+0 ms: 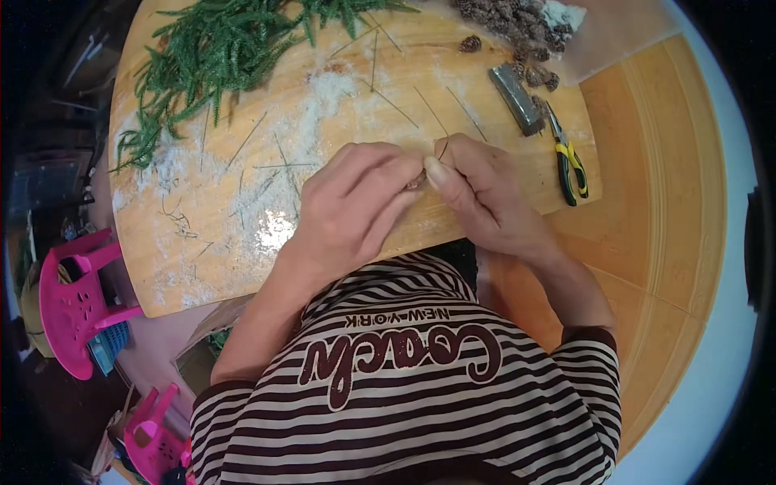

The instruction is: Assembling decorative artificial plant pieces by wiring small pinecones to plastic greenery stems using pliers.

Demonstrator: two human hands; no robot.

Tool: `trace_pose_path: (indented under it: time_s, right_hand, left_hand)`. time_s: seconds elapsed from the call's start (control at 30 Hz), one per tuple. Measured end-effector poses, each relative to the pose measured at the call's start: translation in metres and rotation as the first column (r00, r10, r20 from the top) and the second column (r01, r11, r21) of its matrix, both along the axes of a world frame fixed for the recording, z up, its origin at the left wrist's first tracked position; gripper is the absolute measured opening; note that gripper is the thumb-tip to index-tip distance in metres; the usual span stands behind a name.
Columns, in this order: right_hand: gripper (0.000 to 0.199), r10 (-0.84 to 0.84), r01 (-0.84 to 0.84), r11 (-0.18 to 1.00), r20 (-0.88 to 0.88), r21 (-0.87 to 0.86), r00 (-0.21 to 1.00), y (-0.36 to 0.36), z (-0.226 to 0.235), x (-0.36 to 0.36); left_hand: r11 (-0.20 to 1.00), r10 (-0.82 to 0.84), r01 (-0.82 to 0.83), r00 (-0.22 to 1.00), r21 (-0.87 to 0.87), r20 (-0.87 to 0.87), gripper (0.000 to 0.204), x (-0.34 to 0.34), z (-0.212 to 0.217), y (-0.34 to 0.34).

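Note:
Over the near part of the wooden table, my two hands meet at the fingertips. My left hand (343, 198) is closed around a small brown pine cone (416, 180), most of it hidden by the fingers. Thumb and forefinger of my right hand (485, 190) pinch a thin dark wire (445, 147) right beside the cone. Whether the wire is wrapped round the cone cannot be seen. To the right of my right hand lie pliers (563, 158) with black and yellow handles. Farther up is a dark grey bundle (517, 101), seemingly of wires.
Green artificial sprigs (214, 61) are heaped at the far left of the table (178, 279). A pile of pine cones (517, 20) sits at the far right. Loose thin wires (246, 139) and white flakes (323, 93) are scattered about. Pink plastic chairs (77, 303) stand left.

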State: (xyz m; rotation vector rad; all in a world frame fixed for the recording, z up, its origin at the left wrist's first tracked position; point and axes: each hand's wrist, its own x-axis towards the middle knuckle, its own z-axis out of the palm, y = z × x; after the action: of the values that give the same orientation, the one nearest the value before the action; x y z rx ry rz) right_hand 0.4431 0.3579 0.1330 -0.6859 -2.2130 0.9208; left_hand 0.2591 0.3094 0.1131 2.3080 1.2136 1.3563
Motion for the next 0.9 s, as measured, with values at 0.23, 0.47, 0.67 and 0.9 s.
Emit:
trace_pose_path:
  time_s: [0.23,0.47,0.67,0.9]
  right_hand:
    - [0.014,0.109,-0.102,0.963,-0.014,0.248,0.994,0.004,0.0,0.003]
    - [0.011,0.072,-0.078,0.987,0.047,0.142,0.996,-0.002,-0.004,0.008]
    - [0.015,0.013,0.008,0.973,0.086,-0.233,0.996,-0.008,0.005,0.01]
    - [0.021,-0.015,0.041,0.98,0.134,-0.195,0.991,-0.004,0.017,0.01]
  left_hand:
    - [0.679,-0.051,0.445,0.822,-0.584,0.567,0.028,0.002,0.012,-0.005]
    - [0.854,-0.119,0.208,0.971,-0.478,0.209,0.025,0.005,0.001,-0.009]
    - [0.922,-0.021,0.093,0.981,-0.376,0.191,0.021,0.011,0.0,-0.014]
    - [0.819,0.074,0.16,0.923,-0.552,0.377,0.02,0.014,0.0,-0.015]
